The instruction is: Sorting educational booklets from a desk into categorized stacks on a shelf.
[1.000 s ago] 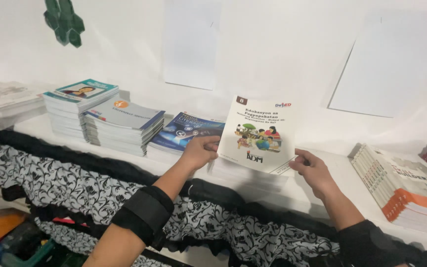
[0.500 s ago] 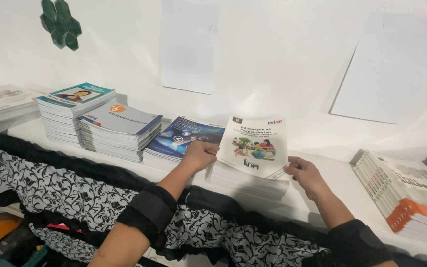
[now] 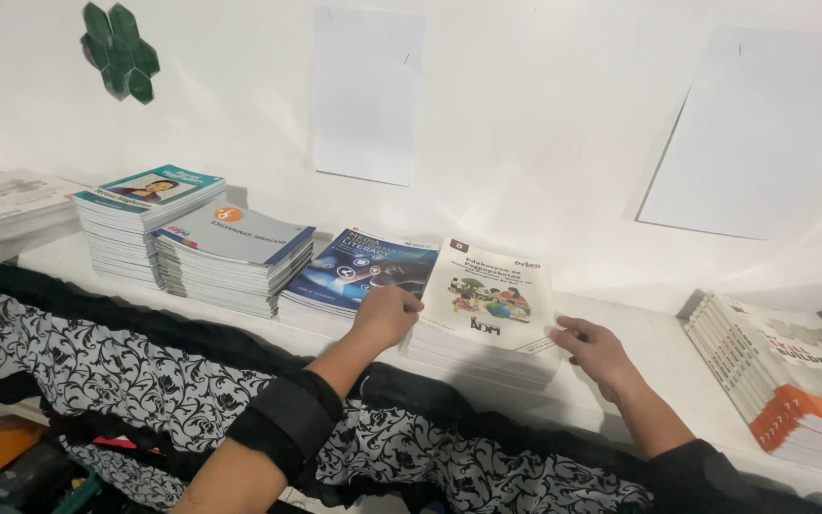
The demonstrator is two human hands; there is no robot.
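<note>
A stack of white-covered booklets [image 3: 489, 309] with a colourful picture lies flat on the white shelf [image 3: 639, 328]. My left hand [image 3: 387, 316] is curled against the stack's left edge, fingers on the top booklet's side. On the stack's right, my right hand [image 3: 597, 350] touches the near right corner with its fingers bent. A black band wraps my left forearm. Directly left of my left hand lies a stack of dark blue booklets [image 3: 359, 271].
Further left stand a grey-covered stack [image 3: 230, 257], a taller teal-covered stack [image 3: 140, 219] and a pale stack [image 3: 2, 209]. At the right lies a fanned stack with orange edges [image 3: 782, 381]. Black-and-white patterned cloth [image 3: 78, 366] hangs along the shelf front. Paper sheets hang on the wall.
The top white booklet was held tilted up off its stack; it has come down and now lies flat. Both hands lowered with it to the stack's sides.
</note>
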